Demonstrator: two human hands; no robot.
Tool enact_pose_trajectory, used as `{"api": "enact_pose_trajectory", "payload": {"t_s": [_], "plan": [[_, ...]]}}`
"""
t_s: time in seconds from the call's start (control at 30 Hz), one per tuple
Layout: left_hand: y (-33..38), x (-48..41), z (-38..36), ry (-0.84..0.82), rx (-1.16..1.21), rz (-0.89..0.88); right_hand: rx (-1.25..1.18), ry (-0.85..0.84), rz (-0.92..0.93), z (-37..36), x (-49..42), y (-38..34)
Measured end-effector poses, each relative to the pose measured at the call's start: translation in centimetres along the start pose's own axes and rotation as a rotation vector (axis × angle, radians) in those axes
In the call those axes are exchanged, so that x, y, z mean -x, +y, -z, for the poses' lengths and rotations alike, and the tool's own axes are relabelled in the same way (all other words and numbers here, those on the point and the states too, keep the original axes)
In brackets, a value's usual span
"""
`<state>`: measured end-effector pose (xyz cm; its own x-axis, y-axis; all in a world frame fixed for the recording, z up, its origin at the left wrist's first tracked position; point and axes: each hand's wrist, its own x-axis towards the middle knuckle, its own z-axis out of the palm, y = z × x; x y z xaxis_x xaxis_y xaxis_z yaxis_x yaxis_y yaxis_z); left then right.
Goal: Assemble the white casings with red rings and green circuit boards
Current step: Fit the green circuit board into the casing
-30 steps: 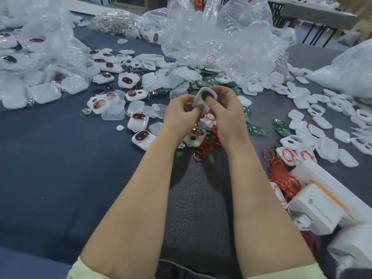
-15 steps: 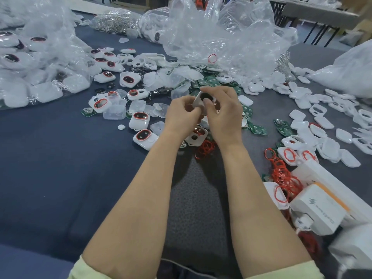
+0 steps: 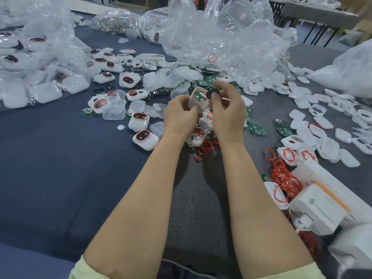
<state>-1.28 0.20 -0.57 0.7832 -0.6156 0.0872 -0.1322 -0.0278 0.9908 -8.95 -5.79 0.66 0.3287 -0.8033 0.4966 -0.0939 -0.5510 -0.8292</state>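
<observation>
1. While the left hand (image 3: 179, 115) has a pinching grip on a white casing (image 3: 196, 102), green circuit board (image 3: 200, 96) seated inside, above the surface (image 3: 60, 168), the right hand (image 3: 227, 111) pinches a dark disc (image 3: 210, 94) just beside it.
2. Finished units (image 3: 145, 139) lie left; red rings (image 3: 281, 172) and empty casings (image 3: 323, 122) lie loose right: much seems left.

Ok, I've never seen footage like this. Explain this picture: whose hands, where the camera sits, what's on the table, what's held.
No machine here: these are a person's two bare hands. The one picture comes from a camera worn on the person's head, looking forward and down. The left hand grips a white casing with a green circuit board seated inside it. The right hand pinches a small dark round part beside it. On the blue-covered table lie loose red rings, spare green boards, finished casings with red rings fitted, plain white shells and clear plastic bags.
</observation>
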Motion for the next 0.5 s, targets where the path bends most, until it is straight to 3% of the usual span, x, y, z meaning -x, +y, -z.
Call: {"api": "enact_pose_trajectory", "payload": {"t_s": [0.13, 0.5], "plan": [[-0.14, -0.14, 0.06, 0.019, 0.043, 0.001, -0.266, 0.062, -0.168, 0.26, -0.3, -0.22], [0.42, 0.34, -0.23, -0.034, -0.073, -0.09, -0.065, -0.038, -0.098, -0.04, -0.17, 0.06]]}}
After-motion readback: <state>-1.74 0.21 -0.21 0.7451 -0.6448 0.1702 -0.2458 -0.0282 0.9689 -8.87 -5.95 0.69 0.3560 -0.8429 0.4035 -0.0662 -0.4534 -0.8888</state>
